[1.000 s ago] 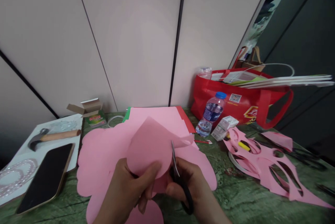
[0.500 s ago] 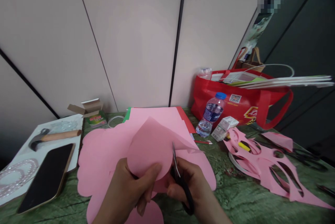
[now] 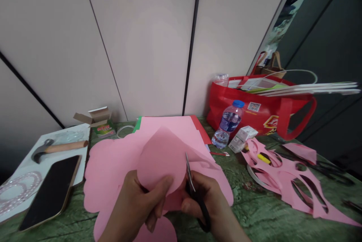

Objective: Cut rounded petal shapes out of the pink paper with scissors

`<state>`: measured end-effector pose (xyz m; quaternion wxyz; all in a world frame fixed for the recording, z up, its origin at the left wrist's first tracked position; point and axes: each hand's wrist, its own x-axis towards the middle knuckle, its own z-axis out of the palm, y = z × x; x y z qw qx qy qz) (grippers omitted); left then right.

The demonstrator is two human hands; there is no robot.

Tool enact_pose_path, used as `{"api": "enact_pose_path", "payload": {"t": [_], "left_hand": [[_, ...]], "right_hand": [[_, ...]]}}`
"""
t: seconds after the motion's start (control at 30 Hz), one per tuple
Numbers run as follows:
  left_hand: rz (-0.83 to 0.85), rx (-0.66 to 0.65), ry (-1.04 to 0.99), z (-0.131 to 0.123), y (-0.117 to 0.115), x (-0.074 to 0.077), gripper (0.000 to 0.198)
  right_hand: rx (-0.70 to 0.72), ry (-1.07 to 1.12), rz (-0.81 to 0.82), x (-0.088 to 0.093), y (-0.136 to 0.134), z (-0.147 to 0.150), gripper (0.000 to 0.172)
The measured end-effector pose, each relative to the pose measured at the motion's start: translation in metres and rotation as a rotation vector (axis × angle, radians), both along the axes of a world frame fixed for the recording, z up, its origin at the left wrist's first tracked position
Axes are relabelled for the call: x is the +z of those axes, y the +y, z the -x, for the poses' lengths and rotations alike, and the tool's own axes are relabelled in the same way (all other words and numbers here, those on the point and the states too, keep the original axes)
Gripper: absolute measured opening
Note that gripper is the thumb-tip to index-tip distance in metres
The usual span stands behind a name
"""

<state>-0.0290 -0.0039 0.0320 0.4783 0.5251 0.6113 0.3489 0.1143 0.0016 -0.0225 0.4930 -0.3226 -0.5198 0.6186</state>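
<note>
My left hand (image 3: 138,204) pinches the lower edge of a pink paper petal shape (image 3: 164,159), thumb in front, and holds it upright above the table. My right hand (image 3: 206,202) grips black-handled scissors (image 3: 195,193), whose blades point up into the right edge of that pink paper. A curled offcut strip hangs off the paper to the right of the blades. Beneath both hands lies a pile of large pink cut petals (image 3: 110,166) on the green table (image 3: 254,211).
A phone (image 3: 51,191), a hammer (image 3: 58,147) and beads lie on a white board at the left. A small open box (image 3: 98,123) stands behind. At the right are a water bottle (image 3: 228,123), a red bag (image 3: 263,110), pink scraps (image 3: 285,178) and a second pair of scissors (image 3: 325,166).
The scissors have cut slightly further up the paper's right edge, and the offcut strip has drooped and spread to the right. Both hands stay almost in place.
</note>
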Motion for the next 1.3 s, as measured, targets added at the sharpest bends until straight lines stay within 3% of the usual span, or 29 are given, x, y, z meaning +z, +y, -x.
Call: {"api": "enact_pose_path", "payload": {"t": [0.53, 0.8, 0.97, 1.3], "left_hand": [[-0.027, 0.011, -0.047, 0.0029, 0.0007, 0.0009, 0.051], [-0.001, -0.021, -0.173, 0.0004, 0.0034, -0.0031, 0.055], [0.001, 0.028, -0.075, -0.0004, 0.0015, -0.0035, 0.055], [0.061, -0.023, -0.126, -0.0026, -0.0019, -0.0049, 0.052]], "right_hand": [[0.001, -0.097, 0.057, 0.0028, -0.0006, 0.0010, 0.047], [0.009, -0.113, 0.081, 0.0015, -0.0049, 0.0025, 0.045], [0.004, -0.092, 0.082, 0.0005, -0.0040, 0.0029, 0.042], [0.006, -0.003, 0.037, 0.0040, 0.0009, -0.0038, 0.048]]}}
